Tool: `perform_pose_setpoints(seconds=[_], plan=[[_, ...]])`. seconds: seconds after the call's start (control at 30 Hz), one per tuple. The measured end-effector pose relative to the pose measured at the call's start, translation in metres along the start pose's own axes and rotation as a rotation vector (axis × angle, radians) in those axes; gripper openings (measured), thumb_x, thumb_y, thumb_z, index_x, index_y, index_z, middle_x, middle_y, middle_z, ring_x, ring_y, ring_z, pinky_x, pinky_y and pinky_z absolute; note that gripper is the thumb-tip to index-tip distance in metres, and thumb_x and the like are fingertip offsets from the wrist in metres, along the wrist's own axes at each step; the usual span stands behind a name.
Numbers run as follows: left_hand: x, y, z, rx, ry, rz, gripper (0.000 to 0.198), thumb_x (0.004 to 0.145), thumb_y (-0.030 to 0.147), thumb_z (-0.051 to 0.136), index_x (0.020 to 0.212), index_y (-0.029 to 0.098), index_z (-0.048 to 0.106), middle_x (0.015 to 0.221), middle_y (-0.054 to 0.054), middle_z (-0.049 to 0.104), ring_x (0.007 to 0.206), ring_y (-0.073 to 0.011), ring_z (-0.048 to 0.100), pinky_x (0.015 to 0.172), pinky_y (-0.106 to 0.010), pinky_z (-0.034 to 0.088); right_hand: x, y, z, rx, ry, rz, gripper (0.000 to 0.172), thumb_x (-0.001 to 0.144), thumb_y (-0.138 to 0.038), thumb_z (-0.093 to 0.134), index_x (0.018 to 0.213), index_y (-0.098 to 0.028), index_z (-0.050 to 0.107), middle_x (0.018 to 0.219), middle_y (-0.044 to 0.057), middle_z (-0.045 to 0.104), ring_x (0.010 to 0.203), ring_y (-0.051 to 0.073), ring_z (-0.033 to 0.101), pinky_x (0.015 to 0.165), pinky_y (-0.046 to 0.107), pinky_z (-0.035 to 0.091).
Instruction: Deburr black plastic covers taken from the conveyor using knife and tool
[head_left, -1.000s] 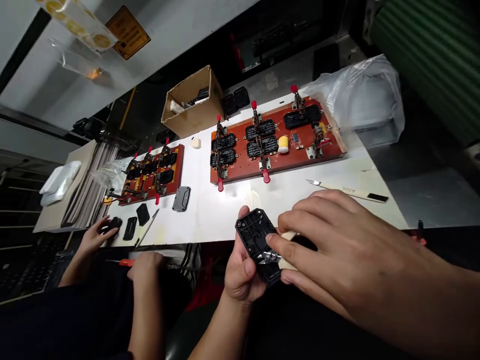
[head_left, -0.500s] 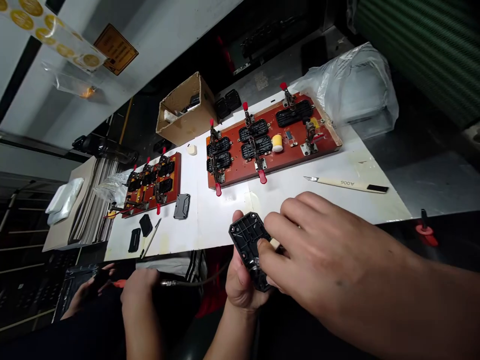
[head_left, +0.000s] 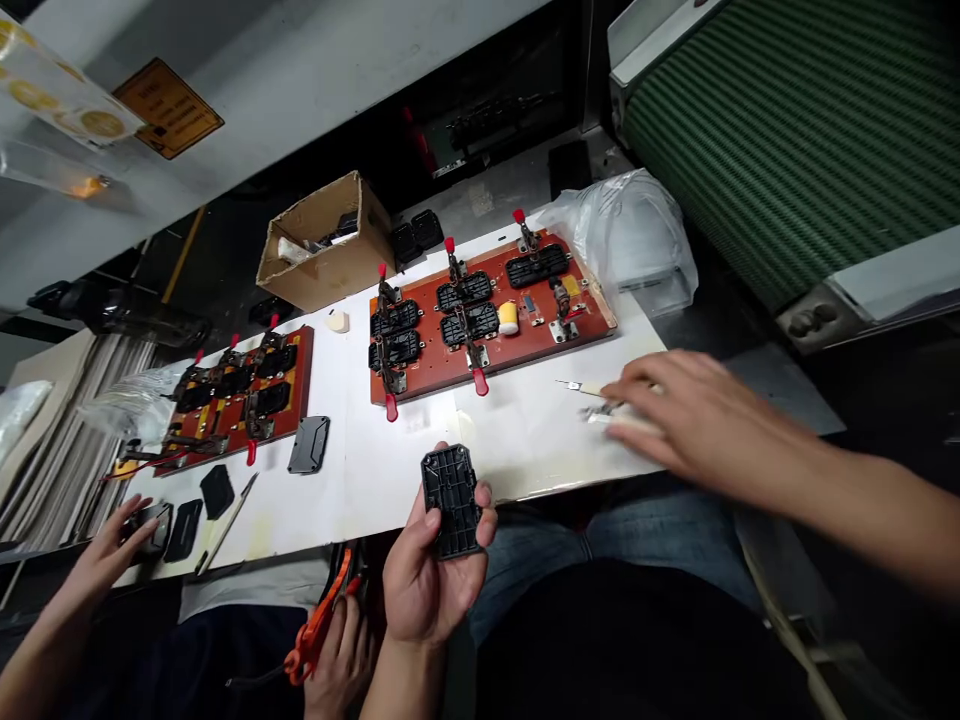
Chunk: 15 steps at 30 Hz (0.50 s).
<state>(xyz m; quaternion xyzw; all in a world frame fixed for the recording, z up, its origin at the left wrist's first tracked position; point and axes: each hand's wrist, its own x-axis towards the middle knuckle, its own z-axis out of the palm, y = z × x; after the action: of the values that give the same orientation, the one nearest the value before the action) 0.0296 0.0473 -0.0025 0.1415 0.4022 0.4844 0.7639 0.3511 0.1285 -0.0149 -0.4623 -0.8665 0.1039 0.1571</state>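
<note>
A black ribbed plastic part (head_left: 452,500) stands upright in my left hand (head_left: 435,570), whose fingers and thumb grip its sides. Over the right of the white table sheet, my right hand (head_left: 675,415) is blurred by motion; its thumb and fingers are around pale, blurred tool handles. A thin knife blade (head_left: 574,386) points left from them. Beyond my hands lies a long red-brown fixture board (head_left: 495,355) with red-tipped clamps, several black parts and a yellow-and-white spool (head_left: 508,318).
A co-worker's hand (head_left: 112,545) is at the left near black parts (head_left: 182,530); another holds an orange tool (head_left: 315,630). A second fixture (head_left: 300,390), a cardboard box (head_left: 322,275) and a plastic-wrapped bundle (head_left: 645,240) surround the work area.
My right hand has moved away from the black part to the tools on the right. My left hand still holds the part, now more upright. The view has shifted right.
</note>
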Motion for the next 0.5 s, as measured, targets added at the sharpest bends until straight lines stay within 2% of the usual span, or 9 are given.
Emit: perform_pose_setpoints(seconds=[0.07,0.13,0.23,0.3,0.37,0.43,0.5], plan=[[0.002,-0.005,0.003,0.02,-0.03,-0.027,0.076,0.101,0.021,0.05,0.167,0.036,0.015,0.109,-0.013,0.064,0.083,-0.0193,0.063,0.038,-0.013,0.048,-0.004,0.042,0.013,-0.119,-0.045,0.169,0.044,0.104,-0.046,0.052,0.131,-0.015,0.07,0.116,0.018,0.063,0.108,0.037,0.058,0.094,0.052,0.048],[0.003,-0.013,0.008,0.03,-0.073,-0.052,0.082,0.098,0.015,0.051,0.167,0.036,0.011,0.112,-0.013,0.063,0.085,-0.0198,0.064,0.039,-0.012,0.049,-0.003,0.073,0.026,-0.171,-0.075,0.27,0.048,0.103,-0.048,0.05,0.132,-0.016,0.07,0.118,0.019,0.062,0.109,0.039,0.057,0.096,0.054,0.048],[0.004,-0.024,0.013,0.016,-0.146,-0.059,0.094,0.091,0.011,0.057,0.167,0.037,0.007,0.115,-0.013,0.064,0.088,-0.0202,0.065,0.039,-0.012,0.05,0.006,0.089,0.037,-0.172,-0.054,0.281,0.054,0.103,-0.05,0.048,0.135,-0.012,0.07,0.125,0.02,0.061,0.116,0.04,0.056,0.104,0.055,0.044],[0.004,-0.026,0.015,0.007,-0.174,-0.044,0.098,0.09,0.01,0.059,0.167,0.038,0.006,0.116,-0.013,0.064,0.088,-0.02,0.066,0.039,-0.011,0.049,0.013,0.082,0.04,-0.145,-0.018,0.234,0.057,0.104,-0.051,0.046,0.137,-0.01,0.068,0.135,0.021,0.059,0.123,0.041,0.054,0.107,0.054,0.041],[0.004,-0.025,0.018,0.023,-0.166,-0.022,0.099,0.09,0.01,0.06,0.167,0.04,0.005,0.116,-0.012,0.064,0.088,-0.0199,0.066,0.039,-0.012,0.049,0.018,0.066,0.042,-0.109,-0.032,0.166,0.052,0.104,-0.046,0.049,0.139,-0.011,0.066,0.136,0.02,0.061,0.124,0.041,0.055,0.104,0.053,0.042],[0.003,-0.018,0.024,0.088,-0.117,0.024,0.098,0.091,0.011,0.061,0.166,0.041,0.007,0.118,-0.012,0.063,0.09,-0.0205,0.066,0.04,-0.013,0.048,0.022,0.045,0.045,-0.076,-0.113,0.123,0.04,0.1,-0.03,0.054,0.132,-0.013,0.068,0.123,0.019,0.068,0.112,0.037,0.062,0.095,0.049,0.048],[0.001,-0.006,0.036,0.218,-0.026,0.141,0.094,0.093,0.012,0.062,0.165,0.044,0.011,0.12,-0.011,0.062,0.094,-0.0214,0.065,0.043,-0.015,0.049,0.022,0.022,0.049,-0.002,-0.179,0.133,0.031,0.094,-0.016,0.052,0.118,-0.014,0.072,0.108,0.016,0.071,0.096,0.031,0.068,0.085,0.044,0.052]])
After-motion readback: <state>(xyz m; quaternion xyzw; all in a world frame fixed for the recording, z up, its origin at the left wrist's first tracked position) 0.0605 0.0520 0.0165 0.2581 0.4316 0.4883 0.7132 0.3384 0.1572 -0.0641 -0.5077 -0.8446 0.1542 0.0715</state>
